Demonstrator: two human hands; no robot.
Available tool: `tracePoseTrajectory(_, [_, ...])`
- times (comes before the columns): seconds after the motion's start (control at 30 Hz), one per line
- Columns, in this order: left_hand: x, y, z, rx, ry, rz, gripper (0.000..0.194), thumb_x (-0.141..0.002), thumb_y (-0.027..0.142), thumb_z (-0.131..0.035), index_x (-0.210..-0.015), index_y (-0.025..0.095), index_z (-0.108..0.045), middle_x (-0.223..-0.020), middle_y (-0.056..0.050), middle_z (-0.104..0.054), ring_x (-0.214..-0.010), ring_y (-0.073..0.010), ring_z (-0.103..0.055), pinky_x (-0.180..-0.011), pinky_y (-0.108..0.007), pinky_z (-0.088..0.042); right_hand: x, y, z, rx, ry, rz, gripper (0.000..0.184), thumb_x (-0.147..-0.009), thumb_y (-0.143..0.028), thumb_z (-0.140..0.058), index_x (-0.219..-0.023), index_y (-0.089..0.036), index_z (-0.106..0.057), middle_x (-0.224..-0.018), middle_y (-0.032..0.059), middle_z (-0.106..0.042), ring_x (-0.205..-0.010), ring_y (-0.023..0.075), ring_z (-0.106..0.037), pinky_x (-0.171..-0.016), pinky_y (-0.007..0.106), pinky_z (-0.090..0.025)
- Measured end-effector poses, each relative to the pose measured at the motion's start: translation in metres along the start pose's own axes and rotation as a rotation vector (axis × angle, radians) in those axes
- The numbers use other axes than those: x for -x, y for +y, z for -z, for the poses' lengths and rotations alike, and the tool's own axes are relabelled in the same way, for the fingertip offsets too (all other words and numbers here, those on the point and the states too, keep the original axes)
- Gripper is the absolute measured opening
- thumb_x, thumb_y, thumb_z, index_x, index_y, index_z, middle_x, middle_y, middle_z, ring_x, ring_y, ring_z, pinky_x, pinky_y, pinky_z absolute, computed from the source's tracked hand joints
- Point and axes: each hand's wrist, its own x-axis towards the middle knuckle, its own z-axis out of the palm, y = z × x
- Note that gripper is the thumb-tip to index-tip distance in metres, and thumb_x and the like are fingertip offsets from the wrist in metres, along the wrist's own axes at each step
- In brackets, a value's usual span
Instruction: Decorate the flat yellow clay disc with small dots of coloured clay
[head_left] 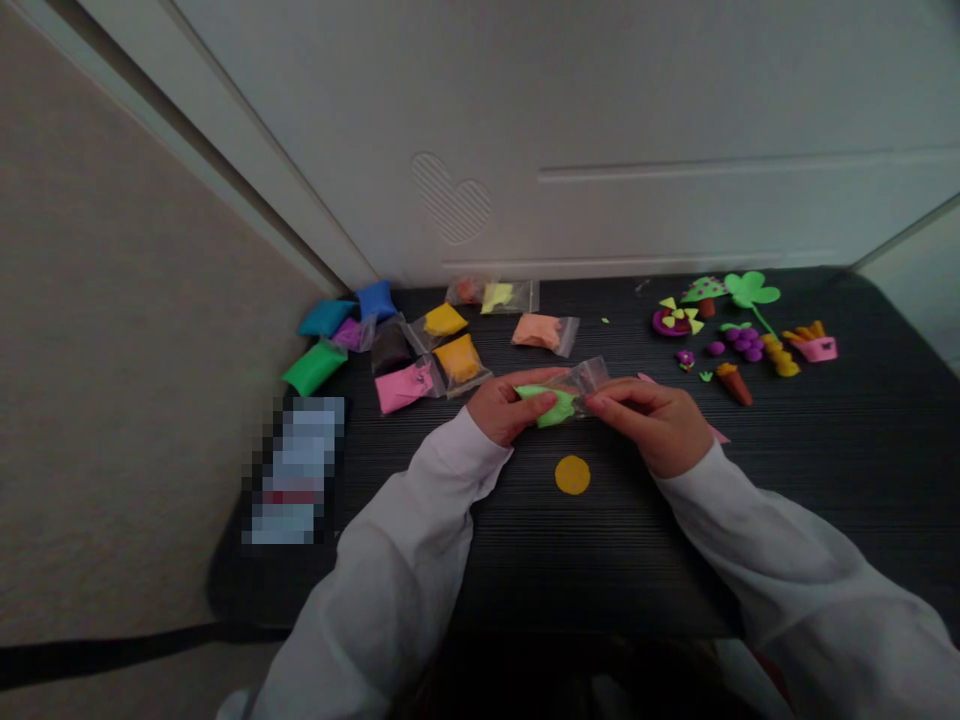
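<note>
Between my hands is a small clear zip bag of light green modelling clay, held just above the black table. My left hand grips the clay-filled end, thumb on top. With finger and thumb, my right hand pinches the clear end of the same bag. A flat yellow clay disc lies on the table below the bag, nearer to me. Partly hidden behind my right hand is a thin pink piece, whose kind I cannot make out.
Bags of coloured clay, among them pink, orange and green, lie at the left and back of the black table. A blurred phone-like device rests at left. Clay figures, including purple grapes, stand at right. A white panel rises behind.
</note>
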Motion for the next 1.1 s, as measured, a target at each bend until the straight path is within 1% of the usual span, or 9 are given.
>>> tracePoseTrajectory(0.07, [0.003,0.003,-0.005,0.105,-0.026,0.045,0.029,-0.062,0.016,-0.065,-0.091,0.019,-0.062,-0.087,-0.002,-0.066,-0.084,-0.0138,-0.059,-0.083,-0.031,-0.042,0.0,0.002,-0.001,-0.073,0.024,-0.019,0.006,-0.066,-0.029,-0.061,-0.065,-0.023,-0.063,-0.071,-0.0029,-0.065,-0.07,0.0126,-0.059,-0.08,0.034,-0.043])
tracePoseTrajectory(0.13, [0.005,0.006,-0.008,0.178,-0.056,0.077,0.029,-0.063,0.017,-0.064,-0.091,0.019,-0.062,-0.09,-0.003,-0.065,-0.086,-0.015,-0.059,-0.083,-0.031,-0.043,0.0,0.006,-0.003,-0.161,0.042,-0.036,0.009,-0.066,-0.032,-0.061,-0.067,-0.023,-0.063,-0.07,-0.0024,-0.065,-0.068,0.0129,-0.058,-0.074,0.032,-0.045])
tracePoseTrajectory(0.23, [0.006,0.009,-0.008,0.169,-0.062,0.088,0.03,-0.063,0.019,-0.064,-0.093,0.017,-0.061,-0.09,-0.004,-0.065,-0.086,-0.0161,-0.059,-0.081,-0.031,-0.044,0.001,0.008,-0.002,-0.155,0.044,-0.015,0.009,-0.066,-0.032,-0.061,-0.066,-0.023,-0.063,-0.068,-0.0018,-0.063,-0.066,0.0124,-0.057,-0.066,0.029,-0.045])
tracePoseTrajectory(0.37, [0.005,0.012,-0.003,0.003,0.033,0.019,0.033,-0.057,0.022,-0.069,-0.089,0.018,-0.063,-0.081,-0.003,-0.066,-0.076,-0.0134,-0.06,-0.072,-0.026,-0.046,0.004,0.001,0.0,0.019,-0.093,0.076,0.008,-0.067,-0.028,-0.061,-0.066,-0.02,-0.061,-0.069,-0.0005,-0.062,-0.066,0.0118,-0.056,-0.066,0.028,-0.044])
tracePoseTrajectory(0.47, [0.007,0.014,-0.004,-0.205,0.085,-0.031,0.024,-0.055,0.02,-0.069,-0.079,0.018,-0.065,-0.073,0.0,-0.066,-0.064,-0.0084,-0.059,-0.063,-0.02,-0.045,0.008,-0.006,-0.001,0.049,-0.205,0.122,0.008,-0.069,-0.026,-0.059,-0.068,-0.019,-0.061,-0.071,0.0006,-0.061,-0.067,0.0116,-0.056,-0.065,0.026,-0.045])
tracePoseTrajectory(0.6, [0.009,0.018,-0.008,-0.449,0.152,-0.075,0.012,-0.055,0.021,-0.068,-0.065,0.015,-0.066,-0.066,0.0,-0.065,-0.06,-0.0086,-0.057,-0.057,-0.018,-0.045,0.01,-0.009,-0.003,0.097,-0.205,0.172,0.007,-0.07,-0.025,-0.057,-0.069,-0.019,-0.06,-0.073,0.0011,-0.061,-0.07,0.0117,-0.056,-0.066,0.026,-0.045])
tracePoseTrajectory(0.73, [0.008,0.018,-0.007,-0.543,0.14,-0.144,0.009,-0.058,0.021,-0.066,-0.066,0.015,-0.066,-0.068,0.0,-0.065,-0.062,-0.0084,-0.057,-0.058,-0.018,-0.045,0.008,-0.009,-0.003,0.187,-0.187,0.233,0.007,-0.071,-0.024,-0.057,-0.07,-0.018,-0.06,-0.073,0.0019,-0.061,-0.071,0.012,-0.056,-0.069,0.027,-0.045])
tracePoseTrajectory(0.93, [0.008,0.015,-0.002,-0.428,0.061,-0.273,0.003,-0.061,0.019,-0.064,-0.063,0.017,-0.064,-0.065,0.001,-0.062,-0.065,-0.01,-0.056,-0.062,-0.022,-0.044,0.011,-0.012,-0.002,0.21,-0.176,0.31,0.004,-0.071,-0.021,-0.056,-0.073,-0.019,-0.059,-0.077,0.0015,-0.062,-0.076,0.012,-0.056,-0.072,0.027,-0.045])
tracePoseTrajectory(1.1, [0.007,0.014,0.0,-0.241,0.161,-0.292,0.009,-0.059,0.022,-0.066,-0.06,0.016,-0.06,-0.062,0.002,-0.06,-0.06,-0.0074,-0.054,-0.057,-0.02,-0.043,0.01,-0.01,0.0,0.25,-0.074,0.279,0.004,-0.071,-0.022,-0.057,-0.073,-0.02,-0.059,-0.076,0.0013,-0.061,-0.076,0.0126,-0.056,-0.073,0.028,-0.044])
